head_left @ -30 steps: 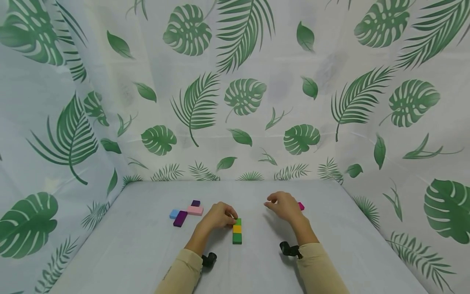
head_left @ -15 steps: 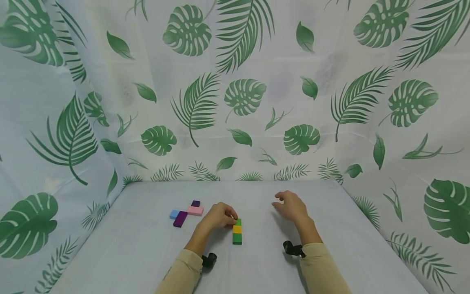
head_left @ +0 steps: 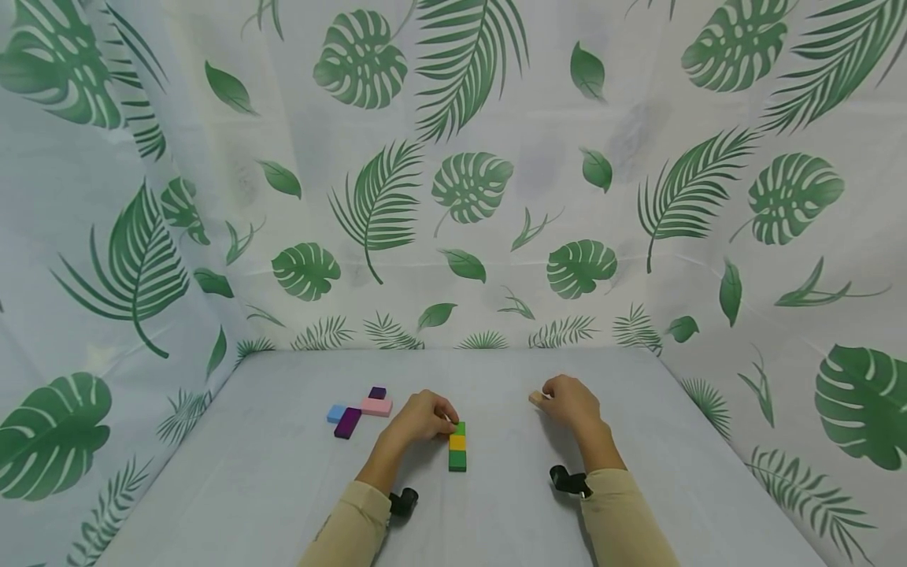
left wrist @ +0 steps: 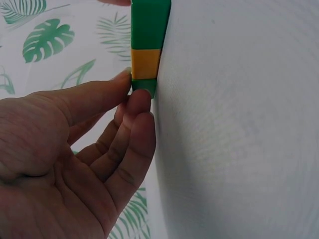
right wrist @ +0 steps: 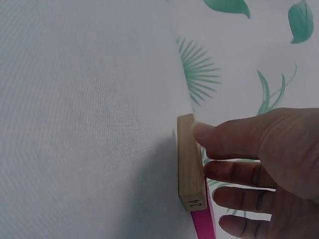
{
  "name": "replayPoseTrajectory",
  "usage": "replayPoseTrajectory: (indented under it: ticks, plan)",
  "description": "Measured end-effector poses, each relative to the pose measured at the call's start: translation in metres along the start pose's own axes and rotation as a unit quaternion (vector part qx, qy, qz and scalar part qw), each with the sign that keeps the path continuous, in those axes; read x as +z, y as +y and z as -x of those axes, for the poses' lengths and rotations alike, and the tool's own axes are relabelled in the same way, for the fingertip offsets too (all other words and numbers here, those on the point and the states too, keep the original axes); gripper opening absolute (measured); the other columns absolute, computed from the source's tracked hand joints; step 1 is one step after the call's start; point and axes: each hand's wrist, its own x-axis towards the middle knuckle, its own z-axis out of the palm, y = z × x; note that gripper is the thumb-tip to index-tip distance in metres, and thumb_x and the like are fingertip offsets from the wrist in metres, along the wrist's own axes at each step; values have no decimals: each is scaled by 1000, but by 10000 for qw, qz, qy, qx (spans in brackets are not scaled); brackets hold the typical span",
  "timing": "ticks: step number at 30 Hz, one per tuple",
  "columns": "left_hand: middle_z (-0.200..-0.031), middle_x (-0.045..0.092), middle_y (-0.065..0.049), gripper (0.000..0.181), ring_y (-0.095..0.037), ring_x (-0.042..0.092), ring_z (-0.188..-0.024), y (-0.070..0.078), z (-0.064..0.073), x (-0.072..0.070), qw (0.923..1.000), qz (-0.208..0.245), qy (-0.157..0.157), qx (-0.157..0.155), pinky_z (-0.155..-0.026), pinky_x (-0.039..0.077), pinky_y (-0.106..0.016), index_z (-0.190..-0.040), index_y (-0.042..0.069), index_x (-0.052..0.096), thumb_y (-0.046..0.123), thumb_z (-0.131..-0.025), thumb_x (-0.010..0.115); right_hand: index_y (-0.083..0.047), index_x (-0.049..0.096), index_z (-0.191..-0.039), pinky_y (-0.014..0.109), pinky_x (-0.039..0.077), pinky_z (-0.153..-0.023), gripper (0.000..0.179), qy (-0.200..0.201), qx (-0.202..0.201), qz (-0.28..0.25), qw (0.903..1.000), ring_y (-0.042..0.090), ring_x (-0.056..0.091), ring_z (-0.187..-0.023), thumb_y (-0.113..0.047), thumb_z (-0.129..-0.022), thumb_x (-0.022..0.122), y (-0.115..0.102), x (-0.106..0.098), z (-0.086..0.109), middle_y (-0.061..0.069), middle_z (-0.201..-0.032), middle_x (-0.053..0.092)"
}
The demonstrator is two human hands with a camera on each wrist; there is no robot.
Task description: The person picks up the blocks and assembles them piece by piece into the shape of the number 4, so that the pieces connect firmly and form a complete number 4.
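At the table's middle a row of three blocks runs away from me: dark green (head_left: 457,461), yellow (head_left: 458,442) and lighter green (head_left: 461,428). My left hand (head_left: 420,416) pinches the far, lighter green block between thumb and fingers; the left wrist view has the fingertips around this green block (left wrist: 143,85). Over to the right, my right hand (head_left: 571,403) holds a plain wooden block (right wrist: 190,162) marked 24, thumb against its side. Its end shows left of the fingers in the head view. A magenta block (right wrist: 203,224) sits just behind it, hidden in the head view.
Left of the left hand lie a light blue block (head_left: 336,413), a dark purple block (head_left: 347,423), a pink block (head_left: 377,406) and a small violet block (head_left: 379,392). A leaf-print cloth (head_left: 468,189) walls the white table (head_left: 283,488) at back and sides.
My right hand moves rightward, then its spread thumb and finger close in and the wooden block comes into sight. The magenta block becomes hidden. My left hand and the row stay still.
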Motion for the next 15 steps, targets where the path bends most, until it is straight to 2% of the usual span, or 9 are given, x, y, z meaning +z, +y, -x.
replayPoseTrajectory:
  ticks: [7,15]
  plan:
    - [-80,71,0,6,-14,64,-69,0,0,0,10000,6,-8,7,-65,55,-28,-96,5,79,9,-91,79,-3,78,-108,52,56,-78,23,16,9,114,9999,30,69,-92,-19,-92,73,0,-1,0,17,-112,76]
    - [-81,70,-1,5,-15,64,-69,-2,-2,1,10000,43,-8,-73,-66,56,-28,-95,6,79,10,-92,79,-5,80,-100,44,53,-69,15,-79,92,129,9998,23,63,-78,-17,-91,73,1,3,-4,12,-100,76]
